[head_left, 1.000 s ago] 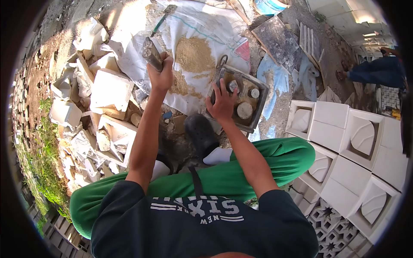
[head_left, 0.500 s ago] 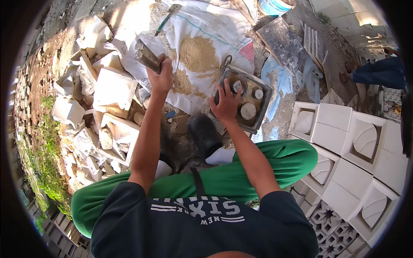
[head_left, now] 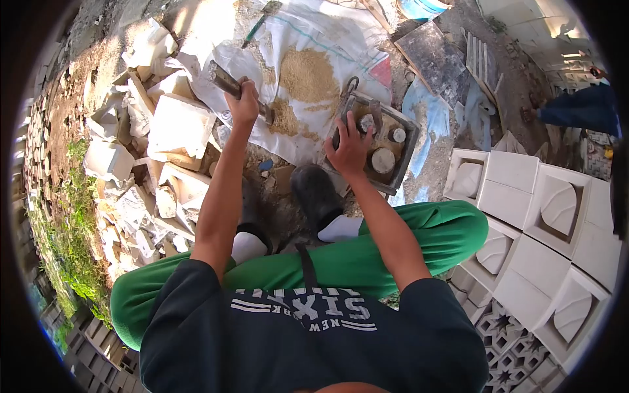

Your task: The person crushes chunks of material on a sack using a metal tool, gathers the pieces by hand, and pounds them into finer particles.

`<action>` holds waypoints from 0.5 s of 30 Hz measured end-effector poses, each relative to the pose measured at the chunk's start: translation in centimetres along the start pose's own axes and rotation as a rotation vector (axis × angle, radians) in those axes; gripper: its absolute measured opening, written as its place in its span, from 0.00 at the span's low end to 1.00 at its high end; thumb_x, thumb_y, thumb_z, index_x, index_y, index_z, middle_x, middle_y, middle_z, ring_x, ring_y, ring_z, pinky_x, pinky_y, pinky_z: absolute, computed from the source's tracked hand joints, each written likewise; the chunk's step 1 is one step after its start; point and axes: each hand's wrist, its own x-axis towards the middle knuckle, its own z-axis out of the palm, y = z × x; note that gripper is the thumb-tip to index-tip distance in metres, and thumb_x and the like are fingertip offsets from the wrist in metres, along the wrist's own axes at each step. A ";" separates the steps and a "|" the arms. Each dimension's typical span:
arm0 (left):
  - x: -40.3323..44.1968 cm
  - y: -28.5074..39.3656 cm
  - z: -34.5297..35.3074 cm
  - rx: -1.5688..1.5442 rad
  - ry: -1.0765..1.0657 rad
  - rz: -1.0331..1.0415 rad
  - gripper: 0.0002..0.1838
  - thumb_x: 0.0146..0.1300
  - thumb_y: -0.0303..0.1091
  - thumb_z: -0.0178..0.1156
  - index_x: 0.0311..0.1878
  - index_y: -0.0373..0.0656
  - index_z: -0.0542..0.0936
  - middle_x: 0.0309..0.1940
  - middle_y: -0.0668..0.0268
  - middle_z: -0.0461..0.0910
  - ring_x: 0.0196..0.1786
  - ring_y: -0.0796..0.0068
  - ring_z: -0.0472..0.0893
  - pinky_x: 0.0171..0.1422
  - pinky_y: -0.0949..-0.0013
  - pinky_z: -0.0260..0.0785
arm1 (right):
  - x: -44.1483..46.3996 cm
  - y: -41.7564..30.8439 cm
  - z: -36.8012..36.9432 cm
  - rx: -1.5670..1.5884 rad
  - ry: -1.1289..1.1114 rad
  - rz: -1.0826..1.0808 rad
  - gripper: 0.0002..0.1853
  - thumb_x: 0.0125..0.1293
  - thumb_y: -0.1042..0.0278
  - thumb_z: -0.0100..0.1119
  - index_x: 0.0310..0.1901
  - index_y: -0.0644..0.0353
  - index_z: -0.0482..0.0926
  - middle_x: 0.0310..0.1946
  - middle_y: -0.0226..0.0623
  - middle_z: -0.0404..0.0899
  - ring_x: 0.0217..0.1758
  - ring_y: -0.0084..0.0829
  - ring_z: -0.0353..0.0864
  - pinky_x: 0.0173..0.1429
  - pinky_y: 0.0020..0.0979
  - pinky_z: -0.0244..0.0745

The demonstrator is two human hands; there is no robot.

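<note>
My left hand (head_left: 243,103) is closed around a thick greyish bar (head_left: 225,80), held tilted above the white sack sheet (head_left: 262,134). To the right, a square dark-framed mould (head_left: 405,159) stands on the ground, with round pale pieces (head_left: 383,160) inside and a metal loop (head_left: 352,85) at its upper left corner. My right hand (head_left: 350,147) rests on the left part of this mould with fingers spread. What lies under its palm is hidden. A heap of tan sand (head_left: 308,75) lies on the sheet between the two hands.
Broken white blocks (head_left: 180,128) are piled at left. Pale moulded blocks (head_left: 508,187) stand in rows at right. A dark board (head_left: 432,56), a blue bucket (head_left: 422,8) and a green-handled trowel (head_left: 254,31) lie farther off. Another person's leg (head_left: 576,111) shows at upper right.
The bar in my left hand has swung, and its lower end now shows beyond my fist. My right hand stays on the mould. The whole view has shifted slightly.
</note>
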 end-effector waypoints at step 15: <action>-2.8 6.0 2.3 -0.042 -0.023 -0.043 0.14 0.57 0.26 0.50 0.17 0.42 0.62 0.13 0.76 0.58 0.17 0.88 0.58 0.20 0.77 0.46 | 0.3 0.6 0.3 -0.002 0.003 0.018 0.27 0.54 0.54 0.55 0.57 0.53 0.70 0.66 0.43 0.61 0.53 0.42 0.77 0.70 0.61 0.41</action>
